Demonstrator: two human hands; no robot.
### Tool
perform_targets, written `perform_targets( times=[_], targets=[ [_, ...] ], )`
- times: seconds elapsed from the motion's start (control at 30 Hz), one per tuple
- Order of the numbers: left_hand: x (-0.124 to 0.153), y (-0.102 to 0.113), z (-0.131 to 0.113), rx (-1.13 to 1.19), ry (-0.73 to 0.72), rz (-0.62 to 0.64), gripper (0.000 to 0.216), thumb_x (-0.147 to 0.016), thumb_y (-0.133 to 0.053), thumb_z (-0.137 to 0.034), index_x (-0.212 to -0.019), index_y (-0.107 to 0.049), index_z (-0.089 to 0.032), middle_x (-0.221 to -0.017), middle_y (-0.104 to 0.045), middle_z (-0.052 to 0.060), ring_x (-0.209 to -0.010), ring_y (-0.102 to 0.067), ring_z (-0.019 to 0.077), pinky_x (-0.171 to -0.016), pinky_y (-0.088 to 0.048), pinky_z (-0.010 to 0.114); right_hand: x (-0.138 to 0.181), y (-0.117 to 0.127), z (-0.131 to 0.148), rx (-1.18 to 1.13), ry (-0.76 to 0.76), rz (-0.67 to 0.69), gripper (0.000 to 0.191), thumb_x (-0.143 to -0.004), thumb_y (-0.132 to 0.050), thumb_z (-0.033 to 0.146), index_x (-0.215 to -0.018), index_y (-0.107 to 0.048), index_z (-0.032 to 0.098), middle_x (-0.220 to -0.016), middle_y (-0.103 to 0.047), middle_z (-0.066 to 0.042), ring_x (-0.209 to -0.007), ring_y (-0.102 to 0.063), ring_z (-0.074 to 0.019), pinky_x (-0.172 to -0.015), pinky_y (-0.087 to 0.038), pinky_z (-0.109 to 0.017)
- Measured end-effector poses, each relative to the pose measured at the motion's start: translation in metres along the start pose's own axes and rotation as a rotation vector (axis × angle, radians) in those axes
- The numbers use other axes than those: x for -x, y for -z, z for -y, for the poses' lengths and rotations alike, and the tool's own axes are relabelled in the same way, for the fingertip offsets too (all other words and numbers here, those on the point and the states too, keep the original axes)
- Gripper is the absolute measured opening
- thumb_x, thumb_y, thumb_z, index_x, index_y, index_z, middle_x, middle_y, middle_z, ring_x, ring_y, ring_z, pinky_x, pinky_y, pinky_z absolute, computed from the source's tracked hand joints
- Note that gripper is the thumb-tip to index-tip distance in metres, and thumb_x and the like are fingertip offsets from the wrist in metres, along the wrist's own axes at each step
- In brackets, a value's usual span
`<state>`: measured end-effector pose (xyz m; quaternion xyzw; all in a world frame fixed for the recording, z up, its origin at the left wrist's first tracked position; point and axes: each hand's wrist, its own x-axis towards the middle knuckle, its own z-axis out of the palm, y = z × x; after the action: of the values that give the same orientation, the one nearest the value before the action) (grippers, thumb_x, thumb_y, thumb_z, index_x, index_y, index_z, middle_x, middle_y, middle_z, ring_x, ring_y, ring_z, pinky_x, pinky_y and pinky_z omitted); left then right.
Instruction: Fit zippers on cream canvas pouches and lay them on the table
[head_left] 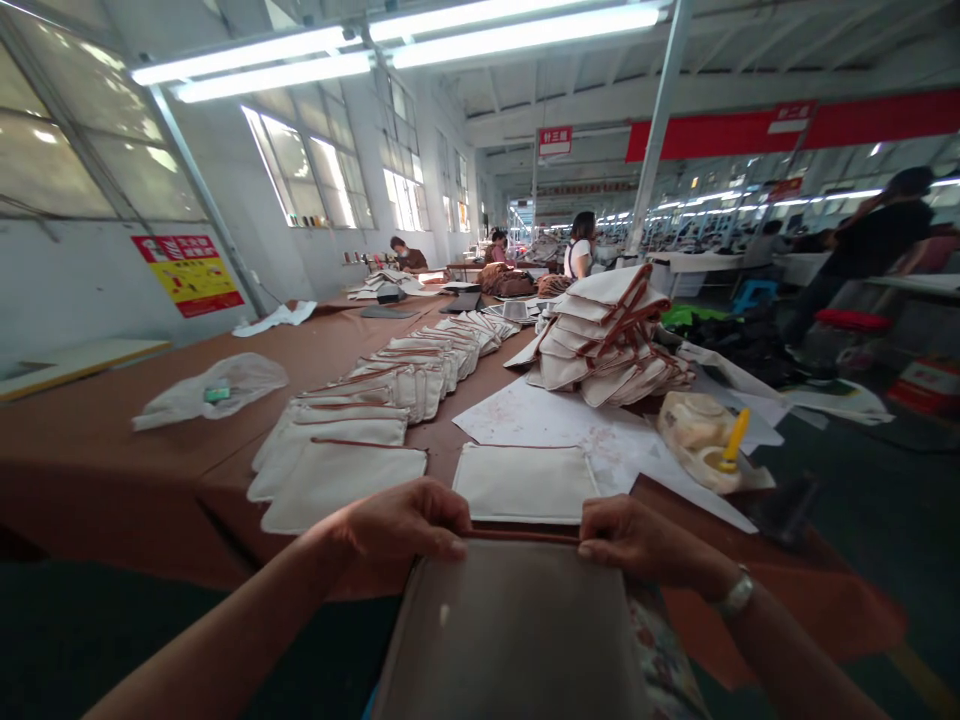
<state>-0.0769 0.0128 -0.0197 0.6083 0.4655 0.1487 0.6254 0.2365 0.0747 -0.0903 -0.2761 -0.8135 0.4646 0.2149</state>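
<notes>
My left hand point(401, 530) and my right hand point(637, 540) pinch the top corners of a cream canvas pouch point(514, 630) with a brown trim, held upright close to me at the table's front edge. Just beyond my hands another flat pouch point(525, 482) lies on white paper point(540, 415). To its left a long overlapping row of flat pouches point(375, 400) runs away across the brown table point(112, 440). A heap of pouches point(604, 340) is piled further back on the right.
A cloth with a yellow-tipped tool point(731, 440) lies at the right of the paper. A clear plastic bag point(214, 390) rests on the left. Other people work at far tables, and a person in black point(870, 250) stands at the right.
</notes>
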Motion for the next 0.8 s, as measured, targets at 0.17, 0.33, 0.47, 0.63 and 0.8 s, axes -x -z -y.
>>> perform_targets(
  times=[0.17, 0.33, 0.47, 0.63, 0.8],
  targets=[
    [-0.011, -0.043, -0.045, -0.303, -0.220, 0.063, 0.017, -0.078, -0.065, -0.023, -0.067, -0.059, -0.012, -0.062, -0.039, -0.005, -0.061, -0.031, 0.0075, -0.052, -0.023, 0.020, -0.019, -0.039, 0.045, -0.285, 0.195, 0.116, 0.035, -0.084, -0.067, 0.046, -0.099, -0.062, 0.014, -0.090, -0.056, -0.002, -0.080, -0.047, -0.0146, -0.071, -0.039, -0.026],
    [-0.011, -0.030, -0.037, -0.129, -0.060, 0.055, 0.037, -0.072, -0.077, -0.040, -0.094, -0.066, -0.012, -0.079, -0.056, -0.001, -0.071, -0.044, 0.0112, -0.059, -0.032, 0.020, -0.015, -0.050, 0.045, -0.349, 0.175, -0.065, 0.039, -0.081, -0.071, 0.044, -0.071, -0.045, 0.017, -0.068, -0.040, 0.005, -0.064, -0.032, -0.0093, -0.055, -0.026, -0.024],
    [-0.012, -0.020, -0.008, 0.115, -0.020, 0.078, 0.050, -0.062, -0.085, -0.040, -0.096, -0.060, -0.012, -0.083, -0.059, 0.001, -0.071, -0.048, 0.0113, -0.061, -0.035, 0.021, -0.004, -0.047, 0.022, -0.239, 0.107, -0.114, 0.034, -0.088, -0.064, 0.045, -0.075, -0.049, 0.017, -0.071, -0.047, 0.002, -0.065, -0.037, -0.0106, -0.057, -0.028, -0.025],
    [-0.017, -0.028, -0.025, -0.075, -0.075, -0.061, 0.044, -0.061, -0.086, -0.038, -0.086, -0.059, -0.014, -0.073, -0.053, -0.004, -0.066, -0.043, 0.0104, -0.054, -0.028, 0.020, -0.005, -0.036, 0.027, -0.194, 0.106, -0.120, 0.030, -0.091, -0.059, 0.045, -0.081, -0.053, 0.017, -0.075, -0.048, 0.001, -0.068, -0.039, -0.0117, -0.059, -0.031, -0.026],
    [-0.021, -0.035, -0.050, -0.284, -0.119, -0.079, 0.033, -0.066, -0.081, -0.031, -0.088, -0.063, -0.015, -0.073, -0.051, -0.004, -0.066, -0.041, 0.0103, -0.053, -0.026, 0.021, -0.013, -0.035, 0.046, -0.300, 0.197, -0.112, 0.020, -0.094, -0.057, 0.038, -0.099, -0.053, 0.019, -0.089, -0.053, 0.000, -0.077, -0.045, -0.0130, -0.067, -0.037, -0.026]
  ],
)
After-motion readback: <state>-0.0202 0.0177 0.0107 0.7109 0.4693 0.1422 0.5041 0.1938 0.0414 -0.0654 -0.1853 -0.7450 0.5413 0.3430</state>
